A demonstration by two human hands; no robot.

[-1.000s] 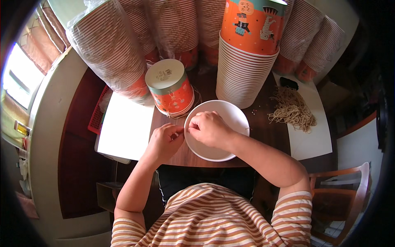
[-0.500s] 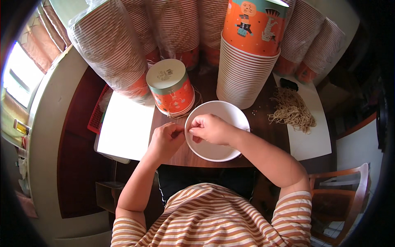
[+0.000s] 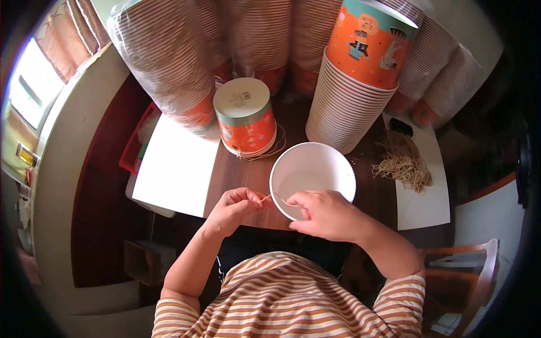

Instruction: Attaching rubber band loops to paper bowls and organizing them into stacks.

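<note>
**Head view: both hands pinching a rubber band at the white cup's rim**

Left hand [image 3: 231, 208]: fingers curled in, thumb and forefinger closed on one end of a thin tan rubber band [image 3: 271, 198]. Right hand [image 3: 327, 214]: fingertips pinched together on the other end, right at the near rim. The band runs short and fairly taut between the two hands, crossing the near edge of the white paper cup [image 3: 313, 180].

The cup stands upright, mouth up, inside looks bare, on the dark wooden table [image 3: 248, 174] just ahead of the hands.

Further out:
- upside-down orange cup [image 3: 246, 117] behind-left of the white one, with loose bands at its base
- tall stack of nested cups [image 3: 352, 96] behind-right, touching or nearly touching the white cup
- pile of tan rubber bands [image 3: 403, 164] to the right, partly on a white sheet [image 3: 425, 197]
- another white sheet [image 3: 174, 166] to the left
- bagged cup sleeves [image 3: 163, 62] along the back
</note>
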